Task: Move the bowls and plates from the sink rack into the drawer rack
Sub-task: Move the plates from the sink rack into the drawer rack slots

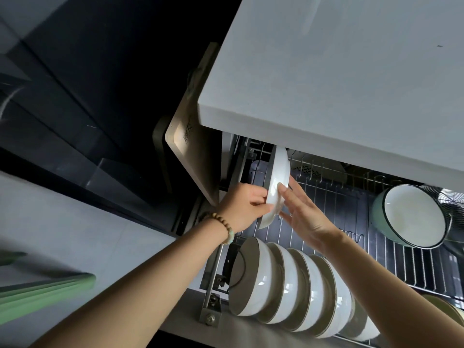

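Observation:
A white plate stands on edge at the back left of the wire drawer rack, under the countertop. My left hand, with a bead bracelet on the wrist, grips the plate's near rim with curled fingers. My right hand lies flat against the plate's right face with straight fingers. Several white bowls with dark rims stand in a row along the rack's front. A green bowl with a white inside lies tilted at the right of the rack.
The grey countertop overhangs the open drawer. A wooden cutting board leans at the left of the drawer opening. A metal strainer shows at the far right. A green object lies at the lower left.

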### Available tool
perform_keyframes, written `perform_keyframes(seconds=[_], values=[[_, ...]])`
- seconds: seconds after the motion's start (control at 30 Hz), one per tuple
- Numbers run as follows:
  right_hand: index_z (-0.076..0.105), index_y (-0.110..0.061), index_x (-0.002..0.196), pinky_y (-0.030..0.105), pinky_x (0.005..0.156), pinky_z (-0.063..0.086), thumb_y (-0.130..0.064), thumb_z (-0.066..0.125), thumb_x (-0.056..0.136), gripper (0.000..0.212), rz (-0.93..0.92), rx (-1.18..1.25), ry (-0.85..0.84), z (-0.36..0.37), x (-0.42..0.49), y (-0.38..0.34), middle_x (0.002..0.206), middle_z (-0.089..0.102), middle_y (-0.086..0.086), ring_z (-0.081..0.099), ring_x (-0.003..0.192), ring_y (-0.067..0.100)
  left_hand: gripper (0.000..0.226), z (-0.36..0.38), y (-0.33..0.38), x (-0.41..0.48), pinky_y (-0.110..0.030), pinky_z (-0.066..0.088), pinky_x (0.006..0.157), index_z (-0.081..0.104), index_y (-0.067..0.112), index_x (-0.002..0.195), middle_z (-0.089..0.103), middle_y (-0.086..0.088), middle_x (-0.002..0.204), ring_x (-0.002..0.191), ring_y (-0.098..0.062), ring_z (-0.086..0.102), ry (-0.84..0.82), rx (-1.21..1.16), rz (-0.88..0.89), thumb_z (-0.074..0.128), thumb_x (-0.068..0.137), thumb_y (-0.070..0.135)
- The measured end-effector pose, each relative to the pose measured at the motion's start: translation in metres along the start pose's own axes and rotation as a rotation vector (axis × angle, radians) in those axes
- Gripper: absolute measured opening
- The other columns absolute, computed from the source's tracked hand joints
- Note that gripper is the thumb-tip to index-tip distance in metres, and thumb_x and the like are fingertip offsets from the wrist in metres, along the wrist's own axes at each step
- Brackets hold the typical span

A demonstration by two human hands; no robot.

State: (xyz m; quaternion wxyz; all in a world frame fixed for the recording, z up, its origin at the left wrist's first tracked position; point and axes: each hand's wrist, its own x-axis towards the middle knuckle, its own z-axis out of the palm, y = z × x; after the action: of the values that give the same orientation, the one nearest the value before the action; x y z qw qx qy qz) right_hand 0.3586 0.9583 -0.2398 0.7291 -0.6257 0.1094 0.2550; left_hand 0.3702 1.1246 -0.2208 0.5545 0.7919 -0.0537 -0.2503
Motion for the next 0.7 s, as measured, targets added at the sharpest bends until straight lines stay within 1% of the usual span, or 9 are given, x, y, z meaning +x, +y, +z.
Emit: perform_keyframes(seconds=[0.07,0.13,0.2,0.27,0.33,0.47,0.53,0.6,0.7], values=[[0.032,-0.037,0.148,0.043,0.116,0.028,-0.054,0.065,0.076,0.081,-0.012,0.007,0.008,0.003,0.000,-0.001,0.146,0.048,-0.008,0.045,0.134,0.012,0.037,0.002,0.003,0.000,-0.025,0.047,0.061,0.044,0.015,0.054,0.051,0.009,0.047,0.044,0.002,0.041,0.040,0.032,0.029,0.063,0.085,0.006],[0.031,-0.035,0.149,0.042,0.117,0.028,-0.059,0.069,0.072,0.089,-0.014,0.016,0.024,0.006,0.000,-0.002,0.148,0.045,-0.007,0.044,0.135,0.013,0.029,0.001,0.002,0.000,-0.028,0.054,0.073,0.054,0.015,0.059,0.062,0.012,0.054,0.054,0.004,0.055,0.030,0.010,0.036,0.062,0.085,0.006],[0.030,-0.033,0.149,0.039,0.116,0.028,-0.061,0.074,0.070,0.095,-0.007,0.037,0.041,0.008,-0.001,-0.002,0.150,0.042,-0.007,0.042,0.136,0.012,0.009,0.000,0.000,-0.001,-0.039,0.056,0.083,0.065,0.007,0.078,0.073,-0.001,0.078,0.080,-0.014,0.069,0.029,-0.014,0.032,0.061,0.086,0.007],[0.037,-0.035,0.145,0.029,0.108,0.034,-0.053,0.070,0.076,0.078,-0.012,0.046,0.049,0.011,-0.005,-0.004,0.147,0.046,-0.009,0.046,0.131,0.008,0.009,0.001,0.001,-0.002,-0.046,0.056,0.081,0.063,0.003,0.079,0.071,-0.015,0.082,0.084,-0.028,0.069,0.034,-0.007,0.036,0.060,0.087,0.007],[0.038,-0.038,0.141,0.024,0.101,0.034,-0.044,0.060,0.080,0.064,-0.030,0.018,0.042,0.014,-0.010,-0.003,0.141,0.049,-0.013,0.049,0.126,0.007,0.014,0.003,0.000,-0.004,-0.048,0.057,0.078,0.060,-0.003,0.077,0.069,-0.021,0.080,0.083,-0.033,0.068,0.017,-0.014,0.037,0.059,0.087,0.006],[0.020,-0.037,0.151,0.029,0.107,0.026,-0.045,0.056,0.080,0.080,-0.080,-0.009,0.022,0.016,-0.018,-0.003,0.136,0.043,-0.019,0.043,0.127,0.006,0.017,0.004,-0.004,-0.006,-0.047,0.057,0.080,0.062,0.006,0.070,0.069,-0.019,0.080,0.085,-0.030,0.069,-0.008,-0.041,0.040,0.060,0.087,0.005],[0.030,-0.046,0.140,0.026,0.104,0.030,-0.043,0.055,0.081,0.064,-0.093,-0.035,0.025,0.016,-0.018,-0.004,0.125,0.051,-0.030,0.051,0.115,-0.006,0.014,0.005,-0.004,-0.004,-0.044,0.058,0.080,0.065,0.007,0.074,0.071,-0.015,0.083,0.086,-0.026,0.070,-0.019,-0.053,0.036,0.060,0.087,0.005],[0.039,-0.056,0.120,0.014,0.092,0.041,-0.038,0.055,0.084,0.043,-0.106,-0.059,0.049,0.017,-0.017,-0.005,0.106,0.058,-0.042,0.056,0.102,-0.017,0.014,0.006,-0.003,-0.002,-0.041,0.058,0.080,0.067,0.013,0.077,0.073,-0.010,0.088,0.089,-0.021,0.070,-0.018,-0.053,0.047,0.060,0.087,0.007],[0.039,-0.058,0.111,0.006,0.075,0.048,-0.030,0.054,0.091,0.038,-0.111,-0.043,0.081,0.015,-0.016,-0.006,0.094,0.059,-0.045,0.058,0.092,-0.022,0.012,0.006,-0.005,0.003,-0.046,0.057,0.080,0.066,0.009,0.077,0.072,-0.009,0.080,0.082,-0.024,0.069,-0.007,0.013,0.085,0.061,0.087,0.013]])
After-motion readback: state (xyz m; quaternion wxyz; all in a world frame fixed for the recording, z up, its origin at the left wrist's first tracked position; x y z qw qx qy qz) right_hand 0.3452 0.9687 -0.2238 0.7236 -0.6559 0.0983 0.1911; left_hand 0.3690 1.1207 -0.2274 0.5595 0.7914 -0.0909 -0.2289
